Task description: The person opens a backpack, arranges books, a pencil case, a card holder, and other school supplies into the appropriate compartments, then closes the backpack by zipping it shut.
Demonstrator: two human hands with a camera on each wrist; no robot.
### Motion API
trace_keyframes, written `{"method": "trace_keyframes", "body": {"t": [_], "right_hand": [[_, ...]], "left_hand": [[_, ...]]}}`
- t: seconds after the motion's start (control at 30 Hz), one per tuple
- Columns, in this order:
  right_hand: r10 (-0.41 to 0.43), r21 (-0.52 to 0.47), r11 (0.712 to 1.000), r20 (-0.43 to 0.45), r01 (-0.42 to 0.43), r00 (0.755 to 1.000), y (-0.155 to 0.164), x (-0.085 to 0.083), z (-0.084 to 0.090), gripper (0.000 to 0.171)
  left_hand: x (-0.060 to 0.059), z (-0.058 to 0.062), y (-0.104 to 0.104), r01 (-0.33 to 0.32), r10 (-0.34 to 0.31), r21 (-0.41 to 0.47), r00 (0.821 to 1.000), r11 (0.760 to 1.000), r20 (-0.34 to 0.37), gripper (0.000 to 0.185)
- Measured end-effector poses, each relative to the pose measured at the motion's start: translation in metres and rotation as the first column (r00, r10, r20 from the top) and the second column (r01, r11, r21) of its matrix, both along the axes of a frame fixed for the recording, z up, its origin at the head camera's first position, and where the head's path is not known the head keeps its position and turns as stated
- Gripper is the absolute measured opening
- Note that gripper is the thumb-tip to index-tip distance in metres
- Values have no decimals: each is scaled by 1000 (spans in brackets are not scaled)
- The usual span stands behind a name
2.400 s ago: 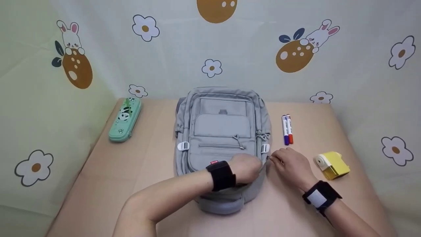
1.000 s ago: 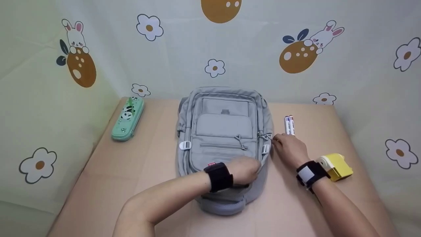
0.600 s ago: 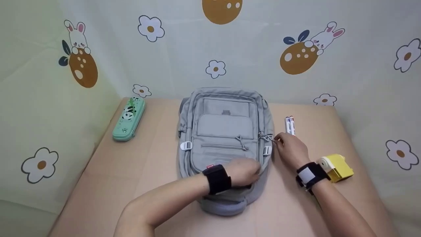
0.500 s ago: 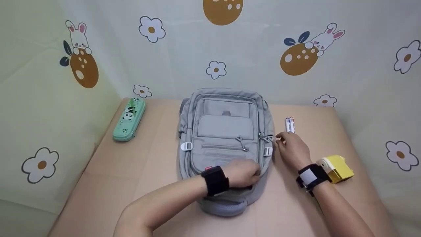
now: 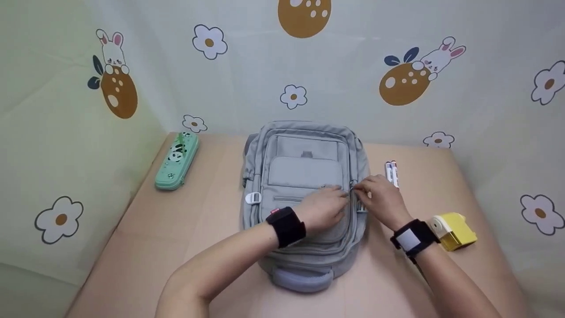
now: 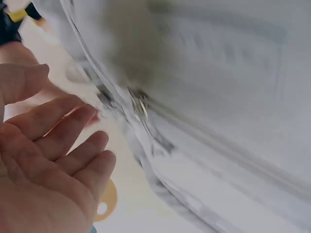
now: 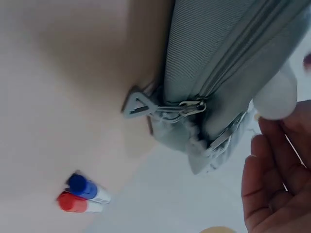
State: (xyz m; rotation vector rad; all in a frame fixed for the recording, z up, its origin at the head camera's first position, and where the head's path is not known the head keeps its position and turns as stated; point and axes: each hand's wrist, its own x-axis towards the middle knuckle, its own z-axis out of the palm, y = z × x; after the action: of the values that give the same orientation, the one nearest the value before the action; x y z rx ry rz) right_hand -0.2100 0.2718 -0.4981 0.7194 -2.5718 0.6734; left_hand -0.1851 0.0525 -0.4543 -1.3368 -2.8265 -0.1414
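Note:
A grey backpack lies front up on the table, its carry handle toward the person. My right hand is at its right edge, thumb and index fingertips pinching a zipper pull beside the side zipper. In the right wrist view, a triangular zipper pull hangs free, and the curved fingers of the right hand are beside a white buckle. My left hand is over the front pocket, fingers loosely extended toward the right hand. The left wrist view shows the left hand holding nothing, near a front zipper pull.
Two markers lie right of the backpack, partly behind the right hand. A yellow pencil sharpener stands by the right wrist. The green panda pencil case lies at the table's far left. Patterned cloth hangs behind.
My left hand has let go of the bag's lower right edge and moved up over the front pocket. The right hand has moved up along the side, then left onto the zipper pull.

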Motion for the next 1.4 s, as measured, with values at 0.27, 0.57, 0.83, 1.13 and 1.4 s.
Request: {"method": "trace_keyframes", "body": {"t": [0.27,0.57,0.83,1.13,1.4], "right_hand": [[-17,183,983,39,10,999,-9,-10,-5,12],[-9,157,988,72,-2,997,-2,-9,-6,12],[25,160,987,-9,-24,1000,3,-4,-10,10],[-87,85,993,141,76,986,1,-10,-8,13],[-156,85,986,193,141,969,-1,-16,-8,12]], "left_hand": [[-27,-10,1,-104,113,-161,992,981,48,45],[-32,-15,-5,-120,132,-163,989,979,62,46],[-34,-15,-6,-123,132,-143,989,982,61,43],[-35,-17,-6,-118,128,-145,990,982,57,44],[-37,-18,-4,-112,124,-178,990,978,62,46]]}}
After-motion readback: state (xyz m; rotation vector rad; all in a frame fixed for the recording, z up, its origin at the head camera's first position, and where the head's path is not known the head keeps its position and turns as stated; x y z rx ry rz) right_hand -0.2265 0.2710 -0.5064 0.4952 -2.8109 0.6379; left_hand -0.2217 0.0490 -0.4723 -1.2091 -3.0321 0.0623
